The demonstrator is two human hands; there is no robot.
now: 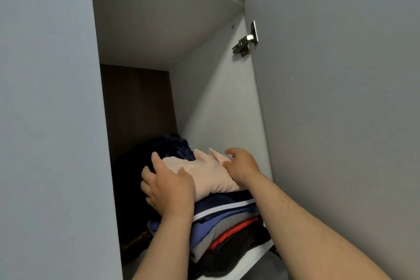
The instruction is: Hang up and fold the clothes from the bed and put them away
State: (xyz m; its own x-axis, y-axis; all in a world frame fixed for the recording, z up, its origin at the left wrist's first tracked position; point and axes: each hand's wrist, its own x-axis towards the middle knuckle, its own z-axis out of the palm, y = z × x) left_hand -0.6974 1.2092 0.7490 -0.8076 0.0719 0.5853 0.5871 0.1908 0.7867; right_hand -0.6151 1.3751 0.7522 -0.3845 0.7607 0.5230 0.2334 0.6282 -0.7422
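A folded pale peach garment (209,173) lies on top of a stack of folded clothes (227,223) in navy, blue, grey, red and black on a high wardrobe shelf (254,257). My left hand (169,186) lies flat against the left side of the peach garment, fingers spread and pointing into the cupboard. My right hand (241,163) rests on the garment's right side, fingers lightly bent over its top edge. Dark navy clothing (175,145) is bunched behind the stack.
The wardrobe's open door (341,109) stands close on the right, with a metal hinge (246,40) near its top. A closed panel (45,120) borders the opening on the left. The compartment above the stack reaches back to a dark brown back wall (136,109).
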